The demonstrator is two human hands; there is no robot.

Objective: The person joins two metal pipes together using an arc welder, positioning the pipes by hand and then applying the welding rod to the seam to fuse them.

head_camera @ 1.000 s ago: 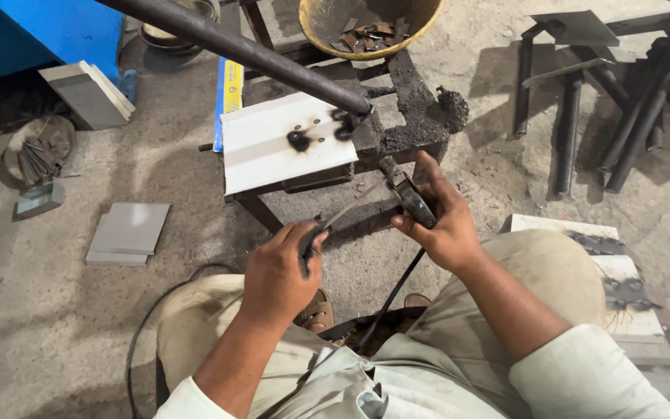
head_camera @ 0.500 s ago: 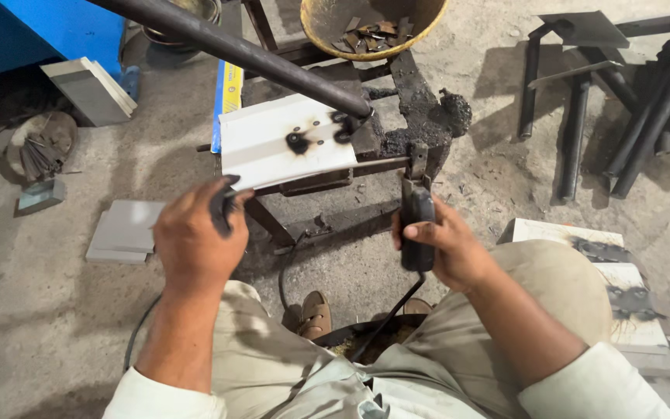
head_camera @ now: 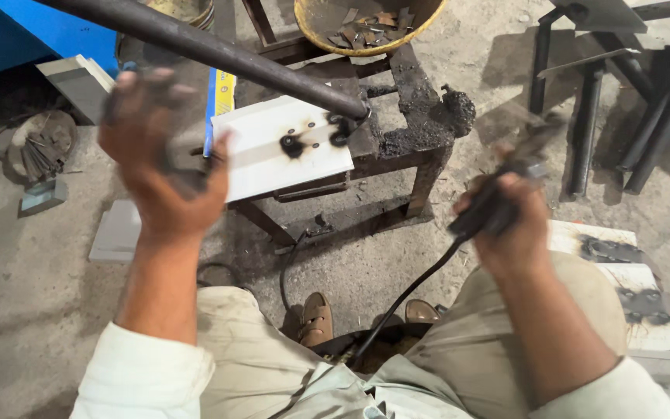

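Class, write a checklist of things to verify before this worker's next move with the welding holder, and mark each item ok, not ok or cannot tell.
1. Right hand grips the holder firmly: ok, fist closed round the handle.
2. Cable free of snags: cannot tell, it drops between the knees out of sight.
3. White plate seated on the stand: ok, it lies flat under the dark pipe.
4. Left hand steady: not ok, raised and blurred; what it holds is unclear.
5. Feet covered: not ok, open sandals near the stand.
6. Holder tip loaded: cannot tell, blurred.
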